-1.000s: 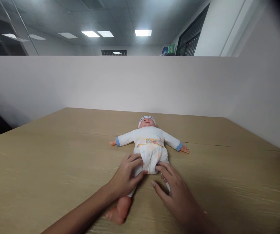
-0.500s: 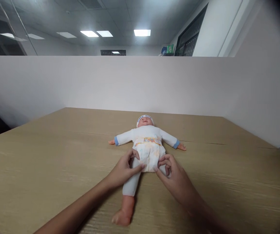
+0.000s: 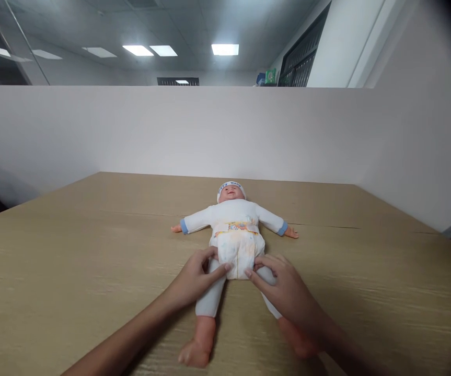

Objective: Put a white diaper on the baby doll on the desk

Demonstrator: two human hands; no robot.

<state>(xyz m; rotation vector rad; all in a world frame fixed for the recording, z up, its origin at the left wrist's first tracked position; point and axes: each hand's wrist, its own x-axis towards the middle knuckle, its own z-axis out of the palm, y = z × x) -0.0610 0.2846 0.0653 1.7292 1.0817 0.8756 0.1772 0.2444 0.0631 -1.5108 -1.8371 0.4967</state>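
- My left hand (image 3: 196,279) sits at the doll's hip. Its thumb and fingers are closed around the lower side edge of the diaper (image 3: 238,251).
- My right hand (image 3: 284,290) is at the doll's other hip, with curled fingertips touching the diaper's opposite lower corner. I cannot tell whether it pinches the edge or only presses on it.
- The two hands are apart, with the diaper's crotch between them.
- The doll (image 3: 233,215) lies on its back on the desk (image 3: 72,250), head pointing away from me, arms spread wide and legs pointing towards me.
- It wears a white long-sleeved top with blue cuffs and a white cap (image 3: 231,185).
- One bare foot (image 3: 194,356) shows below my left forearm. My right wrist partly covers the other leg.
- A plain white partition (image 3: 170,130) stands beyond the doll's head at the far edge of the desk.
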